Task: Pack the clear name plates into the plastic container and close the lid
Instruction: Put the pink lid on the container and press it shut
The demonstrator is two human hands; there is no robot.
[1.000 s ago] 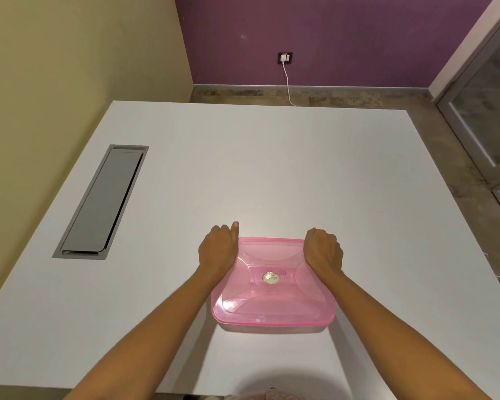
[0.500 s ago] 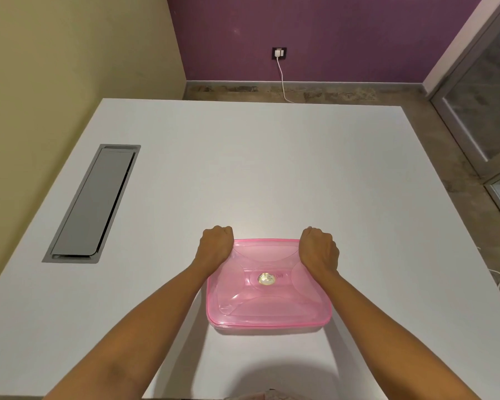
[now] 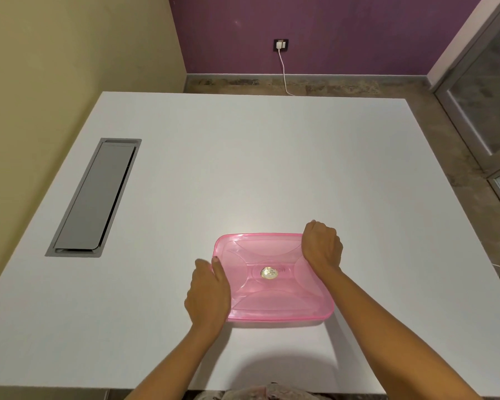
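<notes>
A pink see-through plastic container (image 3: 272, 295) lies on the white table (image 3: 243, 168) near the front edge, its lid on top with a round silver sticker (image 3: 269, 272) in the middle. My left hand (image 3: 208, 293) rests at the lid's left edge, thumb on the rim and fingers down the side. My right hand (image 3: 321, 245) is curled over the far right corner of the lid. No name plates show; the tinted lid hides the inside.
A grey recessed cable hatch (image 3: 94, 197) is set into the table at the left. Behind the table, a white plug and cord (image 3: 281, 57) hang from a socket on the purple wall. A glass door (image 3: 485, 90) stands at the right.
My left hand has slid from the lid's far left corner down to the middle of its left edge. The right hand stays on the far right corner.
</notes>
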